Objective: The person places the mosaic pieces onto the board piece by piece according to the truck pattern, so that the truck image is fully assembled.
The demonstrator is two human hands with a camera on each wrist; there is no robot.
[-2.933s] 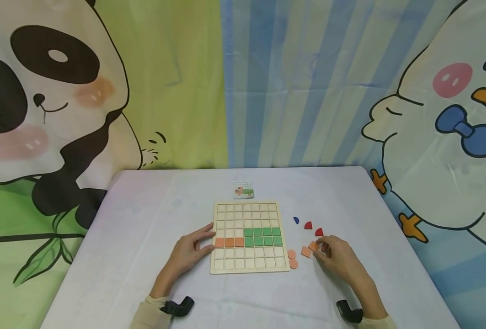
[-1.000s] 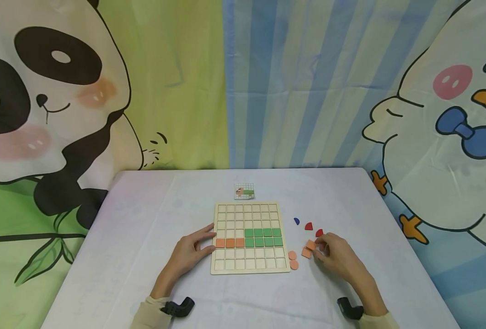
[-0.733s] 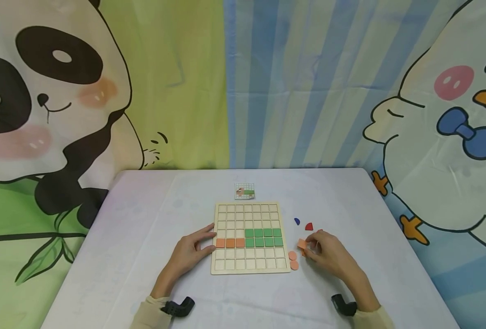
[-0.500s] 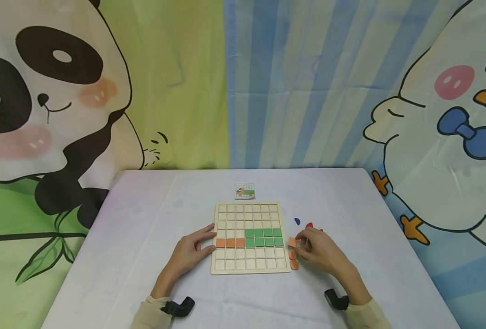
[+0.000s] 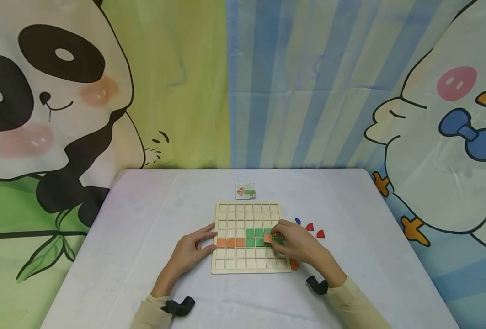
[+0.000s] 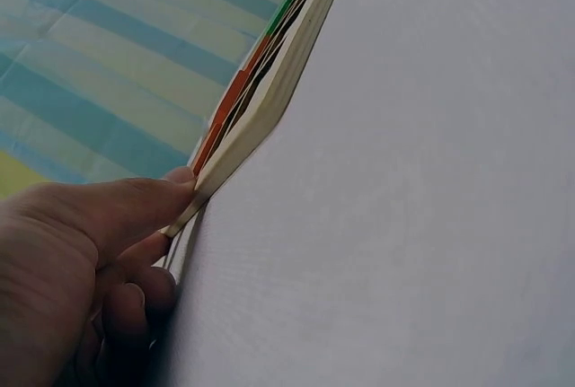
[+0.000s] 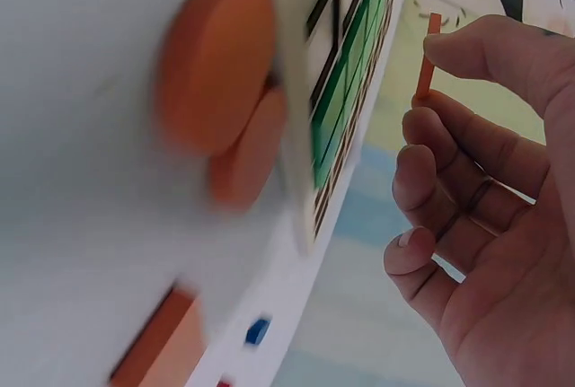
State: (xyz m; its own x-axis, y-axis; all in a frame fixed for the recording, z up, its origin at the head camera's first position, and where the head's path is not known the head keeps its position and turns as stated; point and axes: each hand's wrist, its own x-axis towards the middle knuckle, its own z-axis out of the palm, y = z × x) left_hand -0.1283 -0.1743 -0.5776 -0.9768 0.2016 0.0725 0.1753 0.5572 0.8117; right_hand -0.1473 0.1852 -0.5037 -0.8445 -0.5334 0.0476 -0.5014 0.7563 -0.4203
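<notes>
A pale wooden grid board (image 5: 251, 264) lies mid-table, with green squares (image 5: 254, 233) and a row of orange squares (image 5: 231, 242) in its cells. Beside its left edge, my left hand (image 5: 187, 254) rests thumb and fingertips against the side; the left wrist view shows the thumb at the corner. My right hand (image 5: 298, 240) reaches over the board's right part, pinching an orange square tile (image 7: 429, 57) between thumb and index finger above the green squares. Two orange discs (image 7: 216, 64) lie near the board's right edge, and a loose orange square (image 7: 162, 342) lies beyond them.
Right of the board are two red wedge pieces (image 5: 310, 226) and a blue half-round piece (image 5: 298, 221), partly behind my hand. A small picture card (image 5: 245, 191) lies past the far edge. A printed curtain (image 5: 267, 114) hangs behind the white table.
My right hand has taken an orange square tile from the pieces on the right and carried it left over the board. My left hand has stayed at the board's left edge.
</notes>
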